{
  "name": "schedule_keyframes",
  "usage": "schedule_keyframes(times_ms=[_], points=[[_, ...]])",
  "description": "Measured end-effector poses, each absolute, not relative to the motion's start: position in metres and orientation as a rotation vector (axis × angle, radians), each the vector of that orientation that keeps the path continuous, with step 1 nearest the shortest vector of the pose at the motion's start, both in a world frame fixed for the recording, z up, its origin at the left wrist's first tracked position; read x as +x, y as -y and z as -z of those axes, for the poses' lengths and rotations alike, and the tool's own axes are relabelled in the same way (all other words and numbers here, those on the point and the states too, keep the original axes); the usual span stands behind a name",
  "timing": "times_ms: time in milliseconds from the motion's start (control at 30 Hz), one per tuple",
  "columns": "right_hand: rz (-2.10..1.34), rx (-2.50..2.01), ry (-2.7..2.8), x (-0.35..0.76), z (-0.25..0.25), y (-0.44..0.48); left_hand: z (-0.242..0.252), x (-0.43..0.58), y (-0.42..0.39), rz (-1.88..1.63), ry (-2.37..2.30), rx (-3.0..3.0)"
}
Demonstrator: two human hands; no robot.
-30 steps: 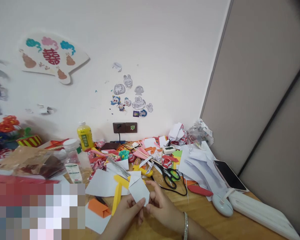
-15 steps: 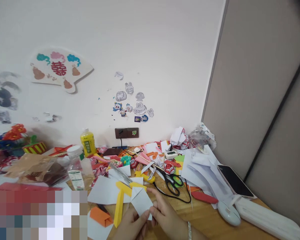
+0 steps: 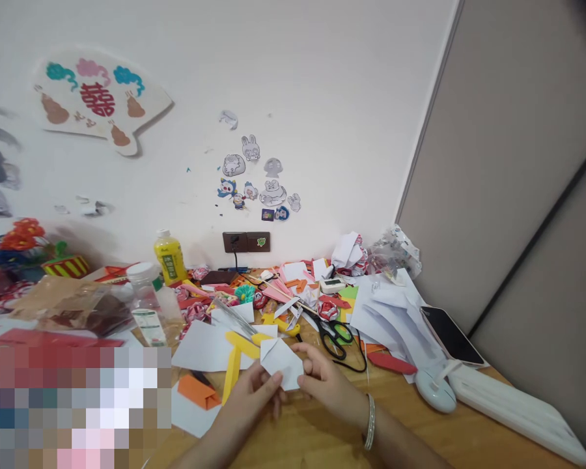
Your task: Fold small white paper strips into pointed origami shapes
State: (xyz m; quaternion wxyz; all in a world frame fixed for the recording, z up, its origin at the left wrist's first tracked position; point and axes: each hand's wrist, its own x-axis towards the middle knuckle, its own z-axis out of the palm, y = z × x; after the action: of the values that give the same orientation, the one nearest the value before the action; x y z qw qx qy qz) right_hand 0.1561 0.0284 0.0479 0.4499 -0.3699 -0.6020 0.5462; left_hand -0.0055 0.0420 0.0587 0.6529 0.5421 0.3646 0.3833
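A small folded sheet of white paper (image 3: 284, 366) is held up over the wooden table between my two hands. My left hand (image 3: 256, 394) pinches its lower left edge, thumb in front and fingers behind. On the right edge, my right hand (image 3: 325, 378) grips the paper between thumb and fingers; a bracelet circles that wrist. The paper's upper left corner has a folded flap. Just behind it lie folded yellow paper strips (image 3: 233, 366). An orange folded paper piece (image 3: 198, 392) rests on a white sheet left of my left hand.
Black-handled scissors (image 3: 336, 335) lie beyond my right hand, near a black cable. White sheets (image 3: 385, 326), a phone (image 3: 452, 335) and a white lamp (image 3: 512, 407) are at the right. A clear jar (image 3: 147, 309) and a yellow bottle (image 3: 170, 257) stand left. Paper scraps cover the back.
My hands and the white paper have risen slightly, and the paper is turned, showing a wider shape. My left hand's fingers now show more fully. The camera view has tilted down.
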Motion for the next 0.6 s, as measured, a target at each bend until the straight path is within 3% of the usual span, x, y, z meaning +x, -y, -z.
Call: schedule_keyframes(times_ms=[233, 600], points=[[-1.353, -0.97, 1.535, 0.166, -0.055, -0.03, -0.07, -0.014, -0.047, -1.037, -0.9, 1.186], [-1.308, -1.026, 1.371, 0.17, -0.044, -0.043, -0.058, -0.019, -0.064, -0.892, -0.92, 1.183]])
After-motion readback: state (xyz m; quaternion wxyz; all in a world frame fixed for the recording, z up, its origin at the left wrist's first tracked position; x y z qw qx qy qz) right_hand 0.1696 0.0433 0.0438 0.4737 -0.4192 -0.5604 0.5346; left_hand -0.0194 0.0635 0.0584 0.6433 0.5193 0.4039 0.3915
